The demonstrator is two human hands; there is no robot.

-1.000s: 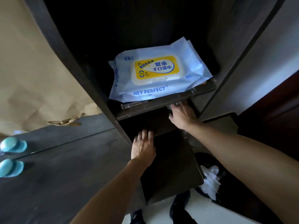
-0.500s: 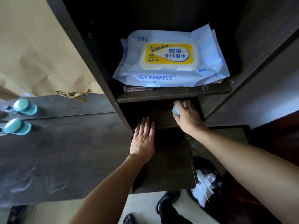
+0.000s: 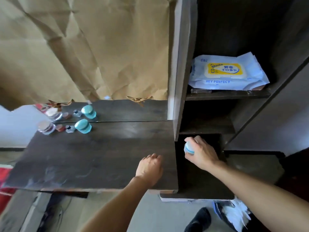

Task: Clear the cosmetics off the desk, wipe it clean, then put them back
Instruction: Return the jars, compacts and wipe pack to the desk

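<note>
Pale blue bottle (image 3: 189, 148) gripped by right hand (image 3: 204, 155), centre right, over dark lower shelf (image 3: 200, 186). Left hand (image 3: 149, 168) rested loosely curled, empty, on desk (image 3: 83, 156). Teal-capped jar (image 3: 83, 126) stood at frame left.

Dark shelf unit (image 3: 227, 95), creased brown paper (image 3: 83, 47)

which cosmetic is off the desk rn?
The pale blue bottle with a blue band: the right hand grips it at the cabinet. The teal jar and the rest stand back left on the desk.
</note>
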